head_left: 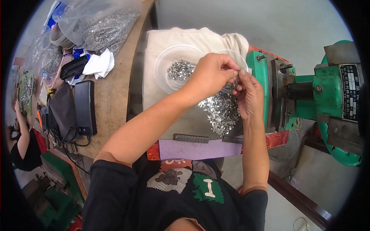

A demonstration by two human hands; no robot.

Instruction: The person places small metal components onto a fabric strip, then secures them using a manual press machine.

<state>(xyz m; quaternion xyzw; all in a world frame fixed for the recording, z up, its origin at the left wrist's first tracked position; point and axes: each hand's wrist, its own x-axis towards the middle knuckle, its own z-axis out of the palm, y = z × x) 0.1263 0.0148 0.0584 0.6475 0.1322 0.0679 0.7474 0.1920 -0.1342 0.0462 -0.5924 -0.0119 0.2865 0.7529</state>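
My left hand [212, 75] and my right hand [249, 92] meet above the work surface, fingertips pinched together. What they grip between them is too small to make out. Below them spreads a loose pile of small shiny metal pieces [221, 113]. Left of my hands, a round clear plastic tub [158, 71] holds more such pieces, partly behind my left wrist. A second clear round container [236, 55] is mostly hidden behind my fingers. Nearer to me, a dark slotted metal strip [191, 138] lies at the edge of a purple mat [200, 149].
Close on the right stands a green machine [322, 90] with bolts and a steel shaft. The wooden bench [111, 82] at left carries a black device [84, 107], white tissue [99, 63] and plastic bags of metal parts [110, 29]. Another person's arm [23, 127] shows at far left.
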